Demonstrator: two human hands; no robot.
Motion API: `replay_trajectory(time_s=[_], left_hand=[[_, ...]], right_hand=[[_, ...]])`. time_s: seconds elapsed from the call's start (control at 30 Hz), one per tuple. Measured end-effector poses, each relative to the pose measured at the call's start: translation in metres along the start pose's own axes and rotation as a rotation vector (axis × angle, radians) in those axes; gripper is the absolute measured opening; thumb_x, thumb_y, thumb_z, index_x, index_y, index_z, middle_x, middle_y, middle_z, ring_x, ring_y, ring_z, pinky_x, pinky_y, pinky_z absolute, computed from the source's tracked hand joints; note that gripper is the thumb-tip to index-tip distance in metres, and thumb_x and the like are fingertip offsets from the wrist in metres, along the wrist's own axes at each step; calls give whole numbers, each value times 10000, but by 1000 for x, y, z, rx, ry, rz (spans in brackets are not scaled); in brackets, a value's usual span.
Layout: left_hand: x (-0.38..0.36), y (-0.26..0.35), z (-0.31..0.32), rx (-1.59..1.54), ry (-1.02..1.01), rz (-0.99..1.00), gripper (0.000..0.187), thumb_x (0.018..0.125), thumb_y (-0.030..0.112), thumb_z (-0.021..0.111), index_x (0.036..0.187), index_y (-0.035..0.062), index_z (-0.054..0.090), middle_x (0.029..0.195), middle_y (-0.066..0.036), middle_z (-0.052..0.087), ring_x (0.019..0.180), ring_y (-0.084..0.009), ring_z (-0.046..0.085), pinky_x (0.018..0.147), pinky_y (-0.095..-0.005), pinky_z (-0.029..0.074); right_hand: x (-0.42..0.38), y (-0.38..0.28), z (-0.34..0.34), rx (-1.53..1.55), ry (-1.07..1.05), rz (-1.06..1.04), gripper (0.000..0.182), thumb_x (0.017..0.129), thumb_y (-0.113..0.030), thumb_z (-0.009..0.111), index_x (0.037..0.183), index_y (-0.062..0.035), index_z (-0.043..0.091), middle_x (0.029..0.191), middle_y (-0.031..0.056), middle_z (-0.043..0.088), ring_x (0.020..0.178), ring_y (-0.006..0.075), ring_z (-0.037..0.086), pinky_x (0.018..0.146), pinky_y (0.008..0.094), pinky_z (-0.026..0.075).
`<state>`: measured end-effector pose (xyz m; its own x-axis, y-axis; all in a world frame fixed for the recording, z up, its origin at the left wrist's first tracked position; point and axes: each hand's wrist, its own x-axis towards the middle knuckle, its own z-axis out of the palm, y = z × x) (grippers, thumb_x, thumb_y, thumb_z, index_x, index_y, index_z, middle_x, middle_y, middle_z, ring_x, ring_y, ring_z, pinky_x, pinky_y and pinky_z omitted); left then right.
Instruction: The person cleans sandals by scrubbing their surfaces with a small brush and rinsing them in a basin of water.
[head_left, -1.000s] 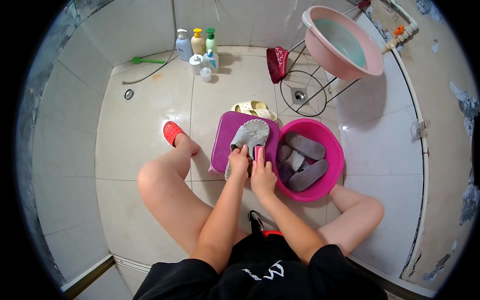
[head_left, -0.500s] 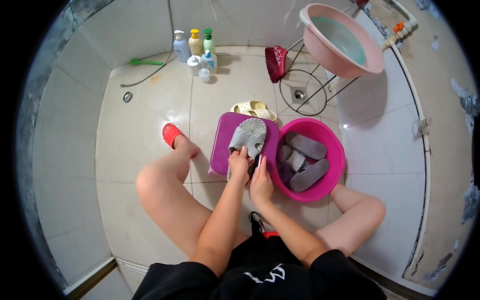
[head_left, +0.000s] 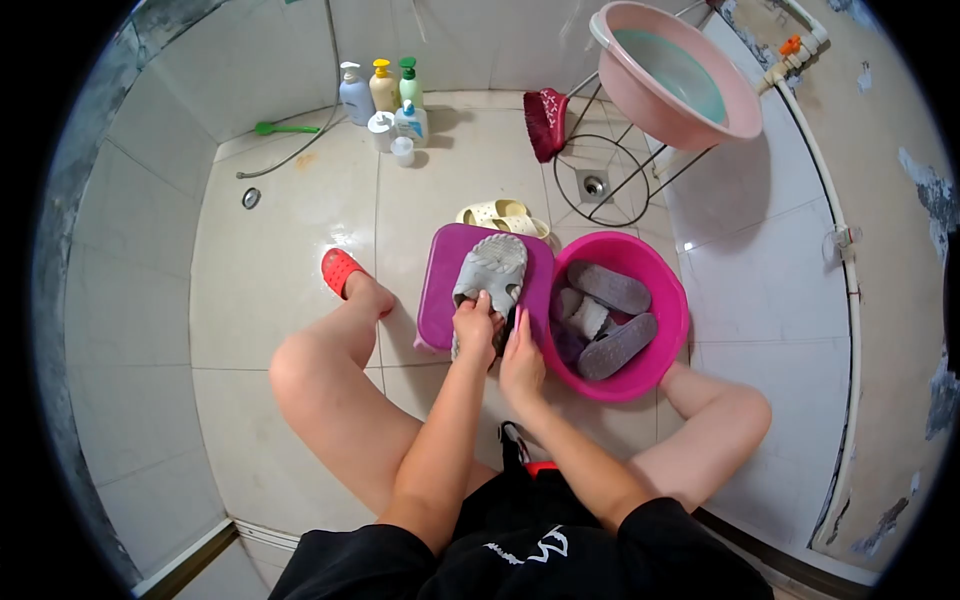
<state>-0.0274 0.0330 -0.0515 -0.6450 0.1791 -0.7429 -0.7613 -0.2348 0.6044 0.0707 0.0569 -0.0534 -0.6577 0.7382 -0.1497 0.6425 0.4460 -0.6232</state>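
Note:
A grey slide sandal (head_left: 492, 264) lies sole down on the purple stool (head_left: 440, 265), its toe end pointing away from me. My left hand (head_left: 476, 325) is closed on the sandal, with the thumb at the strap's opening. Against the sandal's right side, my right hand (head_left: 522, 362) grips a brush (head_left: 518, 320) with a pink back and dark bristles; the fingers hide most of it. To the right of the stool stands a bright pink bucket (head_left: 682, 330) holding several slippers, among them a grey slipper (head_left: 618, 347) with its sole up.
Cream clogs (head_left: 503, 216) sit behind the stool. Several pump bottles (head_left: 384, 88) stand by the back wall, near a green-handled brush (head_left: 288, 128) and a hose (head_left: 310, 143). A pale pink basin (head_left: 640, 95) rests on a metal stand (head_left: 602, 138) over the floor drain (head_left: 594, 186).
The whole view has shifted slightly left. Both hands keep almost the same place on the sandal, and the sandal stays on the stool.

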Motion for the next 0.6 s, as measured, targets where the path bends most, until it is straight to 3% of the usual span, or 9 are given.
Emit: replay_trajectory(time_s=[0.17,0.27,0.3,0.43,0.47,0.5,0.6], left_hand=[[3,-1,-2,-81,-60,12,205,950,236,534,810,88,511,669,18,510,544,-92,499,499,-252,446],[6,-3,0,-75,-61,13,186,947,257,537,862,95,503,711,5,514,592,-118,520,539,-257,462],[7,-5,-1,-48,-54,10,188,945,259,541,863,93,504,716,4,515,592,-120,522,538,-257,461],[-6,6,2,-41,-44,-13,175,911,228,578,836,98,487,699,1,498,585,-128,527,526,-250,439],[1,1,-6,-87,-160,3,185,895,222,584,813,106,465,684,3,480,563,-132,521,520,-250,431],[-10,8,1,-121,-101,5,206,894,227,579,792,112,442,668,8,457,528,-131,505,514,-254,434],[15,-9,-14,-149,-226,13,201,920,259,549,835,86,490,718,-13,502,606,-150,533,573,-287,462]], right_hand=[[79,-34,-12,-86,-1,89,442,960,-293,382,1373,-137,401,860,244,638,788,433,607,680,524,466],[42,-30,-17,-94,31,-75,460,964,-302,387,1400,-156,371,878,253,631,802,432,613,694,515,474],[30,-14,-15,-56,-8,-118,515,952,-329,405,1437,-194,295,916,233,619,834,431,607,701,518,485],[15,-3,-48,-124,-166,-166,473,936,-317,447,1397,-226,400,947,246,604,814,420,609,696,507,492],[22,-8,-51,-86,-59,-235,454,929,-313,466,1377,-251,432,928,216,605,790,417,608,680,498,494],[32,-22,-56,-67,32,-265,445,923,-317,478,1364,-263,443,893,188,593,762,411,605,658,496,493],[63,-43,-40,-150,89,-314,409,922,-340,478,1321,-252,474,868,168,567,714,399,604,628,502,488]])
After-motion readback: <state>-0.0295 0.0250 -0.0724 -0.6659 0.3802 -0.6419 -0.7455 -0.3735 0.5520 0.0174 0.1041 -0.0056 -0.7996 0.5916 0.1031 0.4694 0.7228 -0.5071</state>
